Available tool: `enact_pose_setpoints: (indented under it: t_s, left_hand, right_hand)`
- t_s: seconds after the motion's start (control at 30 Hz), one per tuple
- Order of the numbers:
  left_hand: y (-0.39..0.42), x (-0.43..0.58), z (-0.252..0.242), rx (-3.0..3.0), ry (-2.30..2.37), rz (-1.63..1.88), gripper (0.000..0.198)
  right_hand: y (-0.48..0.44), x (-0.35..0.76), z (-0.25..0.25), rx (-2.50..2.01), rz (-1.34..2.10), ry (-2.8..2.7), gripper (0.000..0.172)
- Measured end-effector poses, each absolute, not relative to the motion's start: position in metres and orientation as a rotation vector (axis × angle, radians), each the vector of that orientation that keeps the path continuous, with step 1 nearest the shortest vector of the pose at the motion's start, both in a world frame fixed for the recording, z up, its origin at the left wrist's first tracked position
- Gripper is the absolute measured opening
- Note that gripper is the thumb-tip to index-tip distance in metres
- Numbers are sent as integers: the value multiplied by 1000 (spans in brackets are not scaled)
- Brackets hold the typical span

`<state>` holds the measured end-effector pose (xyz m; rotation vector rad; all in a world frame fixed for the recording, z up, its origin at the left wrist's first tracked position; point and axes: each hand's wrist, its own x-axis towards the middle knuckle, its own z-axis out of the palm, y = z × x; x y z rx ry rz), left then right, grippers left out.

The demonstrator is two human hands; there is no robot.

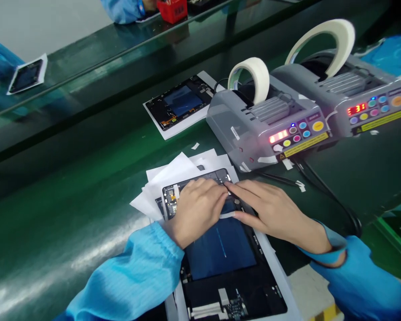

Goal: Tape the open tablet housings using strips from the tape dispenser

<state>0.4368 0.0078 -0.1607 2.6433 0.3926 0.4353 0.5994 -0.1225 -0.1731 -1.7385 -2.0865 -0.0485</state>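
Observation:
An opened tablet (220,249) lies on white paper in front of me, its dark battery area and circuit boards showing. My left hand (200,205) rests across its upper part, with fingers curled down; whatever lies under those fingertips is hidden. From the right, my right hand (276,207) reaches over the tablet's edge. Its index fingertip meets the left fingers, and a short white strip of tape (226,215) is at its thumb tip. More white sheets (173,171) stick out under the tablet's top end, with part of another dark device between them.
Two grey tape dispensers (247,129) with lit red displays carry tape rolls (259,80) at the right. Another opened tablet (180,102) lies on paper behind. Cables (321,191) and tape scraps lie on the green bench. Across, co-workers' blue sleeves flank a red bin (172,10).

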Motion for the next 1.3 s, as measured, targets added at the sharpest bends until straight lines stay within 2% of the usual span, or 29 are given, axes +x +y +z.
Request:
enact_pose_setpoints:
  t_s: [0.2,0.5,0.8,0.97,1.3]
  left_hand:
    - [7,437,-164,2678,406,508,24]
    - [8,436,-162,2719,365,544,23]
    - [12,434,-158,2811,254,453,23]
    - [10,432,-150,3059,92,535,17]
    - [14,421,-142,3129,-146,480,23]
  right_hand:
    - [-125,601,-177,-1751,33,-2052,50]
    - [-124,601,-173,-1758,-32,-2062,45]
    - [-121,606,-162,-1753,-174,-2239,44]
    - [-117,609,-157,-1706,-232,-2343,44]
    - [-117,608,-153,-1635,-441,-2450,43]
